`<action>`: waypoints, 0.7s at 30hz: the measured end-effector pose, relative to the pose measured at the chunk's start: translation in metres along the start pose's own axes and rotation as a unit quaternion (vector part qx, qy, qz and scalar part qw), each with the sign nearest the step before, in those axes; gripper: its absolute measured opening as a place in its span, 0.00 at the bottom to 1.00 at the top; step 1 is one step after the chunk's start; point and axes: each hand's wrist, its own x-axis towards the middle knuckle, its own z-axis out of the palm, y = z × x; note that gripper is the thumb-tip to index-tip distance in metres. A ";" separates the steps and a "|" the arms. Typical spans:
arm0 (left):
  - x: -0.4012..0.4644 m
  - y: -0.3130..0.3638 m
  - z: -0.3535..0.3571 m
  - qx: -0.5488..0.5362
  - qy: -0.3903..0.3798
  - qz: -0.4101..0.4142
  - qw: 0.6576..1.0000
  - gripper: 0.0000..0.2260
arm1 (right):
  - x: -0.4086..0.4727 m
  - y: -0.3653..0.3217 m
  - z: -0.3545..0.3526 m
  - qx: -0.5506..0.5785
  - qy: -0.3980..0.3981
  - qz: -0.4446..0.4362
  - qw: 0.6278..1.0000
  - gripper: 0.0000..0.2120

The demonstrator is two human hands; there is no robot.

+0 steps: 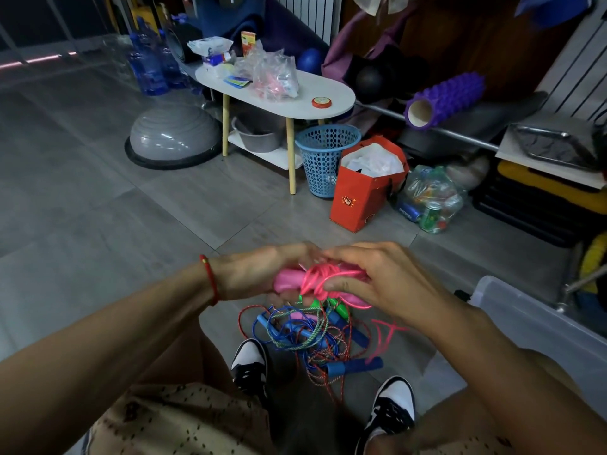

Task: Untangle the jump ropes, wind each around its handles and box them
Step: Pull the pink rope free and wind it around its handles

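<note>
Nearest, a tangle of blue, green and red jump ropes (315, 336) lies on the floor between two black-and-white shoes. Above it, the left hand (259, 272) grips pink handles (289, 280), while the right hand (377, 284) pinches the pink rope (320, 277) coiled round them. A clear box (532, 323) sits right; beyond, a white counter (331, 100).

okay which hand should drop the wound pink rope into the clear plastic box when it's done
Right, probably. The clear plastic storage box sits on the floor at the person's right, just beyond the right hand, which already grips the pink jump rope bundle. The left hand holds its far handle and would have to cross over.
</note>
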 end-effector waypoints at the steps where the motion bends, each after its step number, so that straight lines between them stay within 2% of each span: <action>1: 0.000 -0.007 -0.002 -0.046 0.014 -0.024 0.999 0.19 | -0.001 0.001 -0.001 0.001 0.003 -0.002 1.000 0.29; 5: -0.003 -0.024 -0.004 -0.117 0.033 -0.005 0.993 0.15 | -0.006 0.000 -0.001 -0.023 0.009 -0.020 0.999 0.26; 8: -0.007 -0.019 -0.006 -0.113 -0.021 -0.013 0.993 0.17 | -0.008 -0.002 -0.002 -0.036 0.023 -0.024 0.999 0.28; 14: -0.012 -0.011 -0.011 -0.123 -0.061 -0.029 0.990 0.19 | -0.010 -0.008 -0.011 -0.094 0.019 -0.084 0.992 0.20; 21: -0.008 -0.015 0.003 -0.228 -0.020 -0.021 0.973 0.21 | -0.017 -0.011 -0.017 -0.169 0.011 -0.134 0.976 0.18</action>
